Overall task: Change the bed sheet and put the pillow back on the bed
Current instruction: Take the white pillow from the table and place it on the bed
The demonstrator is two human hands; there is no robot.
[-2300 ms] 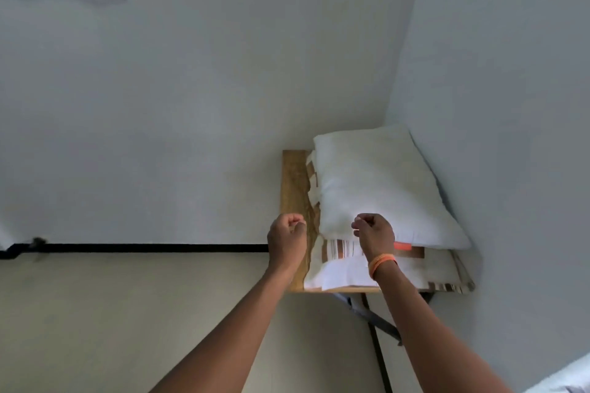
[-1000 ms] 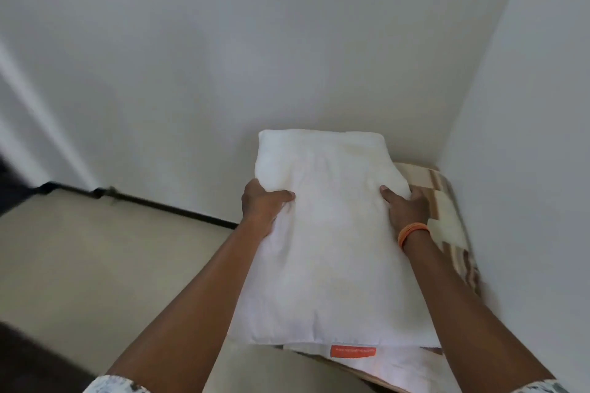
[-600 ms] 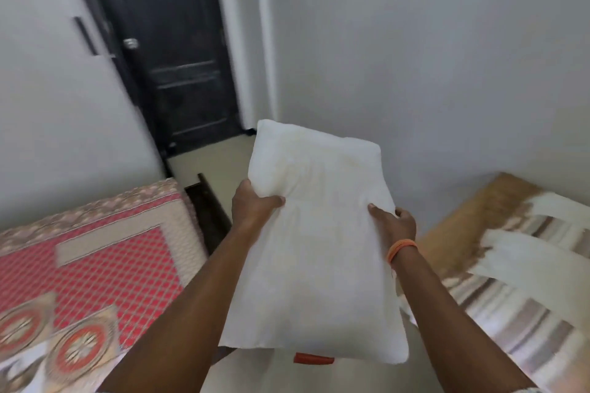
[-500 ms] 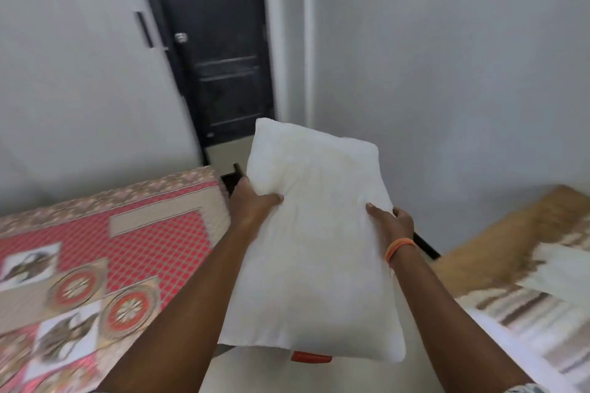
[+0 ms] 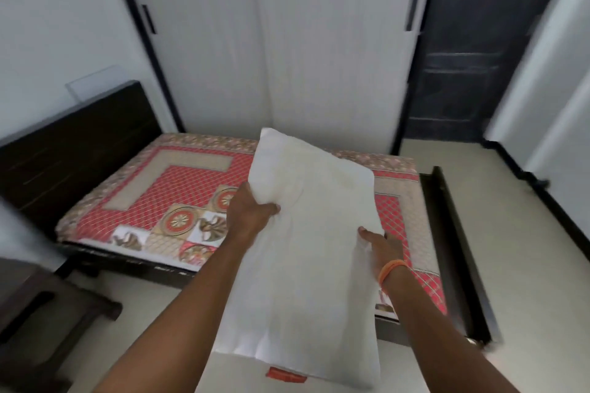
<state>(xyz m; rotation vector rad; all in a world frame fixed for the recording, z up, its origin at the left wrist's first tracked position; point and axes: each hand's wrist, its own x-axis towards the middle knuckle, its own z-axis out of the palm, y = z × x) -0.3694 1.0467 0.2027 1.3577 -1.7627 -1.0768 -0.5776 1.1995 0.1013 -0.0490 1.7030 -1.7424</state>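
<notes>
The step in hand looks like the last one: carrying the pillow (image 5: 306, 252) to the bed (image 5: 178, 182), whose red patterned sheet (image 5: 191, 179) already lies spread flat over the mattress. The white pillow is held in the air in front of the person, long axis running from about 11 o'clock to 5 o'clock, its far end over the bed and its near end, with an orange tag (image 5: 285, 375), over the floor. The left hand (image 5: 252, 214) grips the pillow's left edge, thumb on top and pressed into the cloth; the right hand (image 5: 381, 247), with an orange band at the wrist, clamps the right edge lower down. The dark headboard (image 5: 73, 143) stands at 9 o'clock, so the next move probably calls for swinging the pillow leftward toward that end, lowering it flat onto the sheet near the headboard, then letting both hands go
</notes>
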